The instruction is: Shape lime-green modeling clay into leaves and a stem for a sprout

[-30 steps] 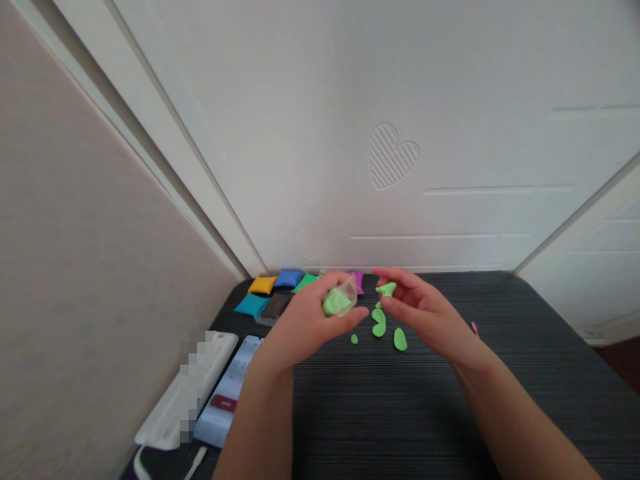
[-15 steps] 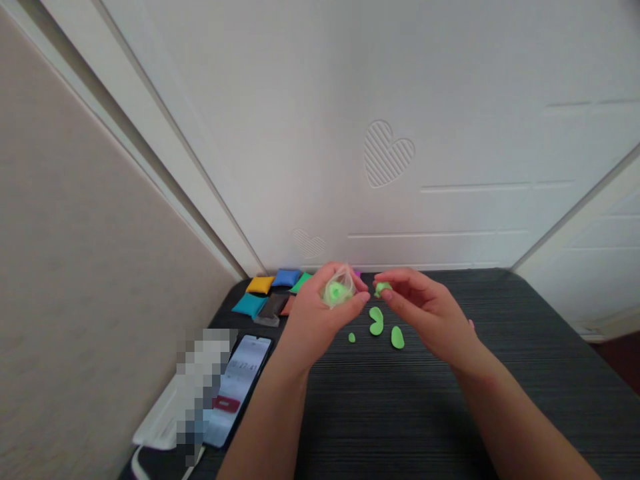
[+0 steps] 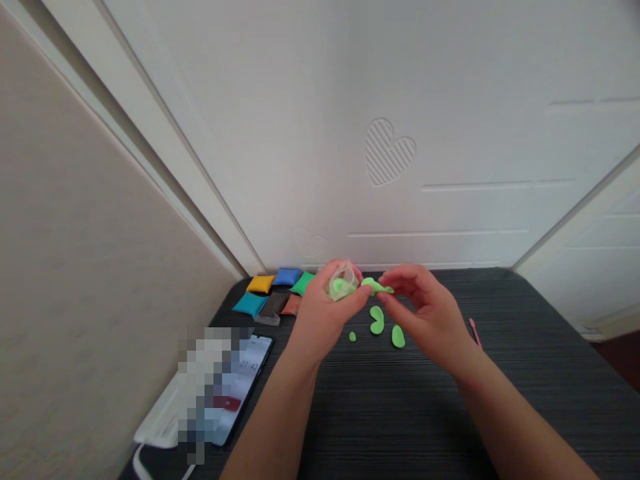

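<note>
My left hand (image 3: pixel 320 312) is closed around a small clear plastic bag of light green clay (image 3: pixel 341 285), held above the dark table (image 3: pixel 400 413). My right hand (image 3: pixel 425 308) pinches a stretched piece of green clay (image 3: pixel 376 285) right beside the bag's mouth. The two hands almost touch. Three small flattened green clay pieces (image 3: pixel 377 320) lie on the table just below my hands.
Several coloured clay packets (image 3: pixel 273 293) lie at the table's back left. A phone (image 3: pixel 235 393) and a white device (image 3: pixel 160 417) sit at the front left. A thin pink tool (image 3: pixel 475 332) lies to the right. A white panelled wall rises behind the table.
My right hand's clay has been drawn out into a longer strip at the bag. Both hands have shifted slightly up and closer together.
</note>
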Demonstrator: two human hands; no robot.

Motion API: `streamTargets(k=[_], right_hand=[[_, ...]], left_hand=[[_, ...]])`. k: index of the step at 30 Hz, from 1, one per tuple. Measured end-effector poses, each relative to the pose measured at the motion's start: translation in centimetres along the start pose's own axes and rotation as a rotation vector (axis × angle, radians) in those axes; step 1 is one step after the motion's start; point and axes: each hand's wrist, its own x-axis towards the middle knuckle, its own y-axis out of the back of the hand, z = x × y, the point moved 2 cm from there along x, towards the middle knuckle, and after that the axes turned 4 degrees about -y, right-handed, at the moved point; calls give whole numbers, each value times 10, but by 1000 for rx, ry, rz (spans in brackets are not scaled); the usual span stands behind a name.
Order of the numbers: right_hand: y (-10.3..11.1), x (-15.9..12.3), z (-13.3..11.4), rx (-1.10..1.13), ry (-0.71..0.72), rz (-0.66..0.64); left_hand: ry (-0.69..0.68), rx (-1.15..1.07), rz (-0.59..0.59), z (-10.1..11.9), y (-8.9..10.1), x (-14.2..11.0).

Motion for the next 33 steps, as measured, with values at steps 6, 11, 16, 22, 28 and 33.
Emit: streamTargets(k=[6,11,16,22,28,33], right_hand=[[1,0,-1,-130,56,12],[-2,-1,-1,-237,122,11],[1,-3,-4,73,-66,-22],[31,-29,-45,630,-97,-293],[31,-15,-30,89,-36,43],[6,3,-2,-74,-139,-195]], left_hand=[[7,-12,-40,0,-4,-1],[6,-11,-55,1,-5,-2],[-25,34,-37,4,-4,-2],[19,53,120,-13,13,11],[62,-116,60,-11,11,8],[66,-89,26,-4,5,2]])
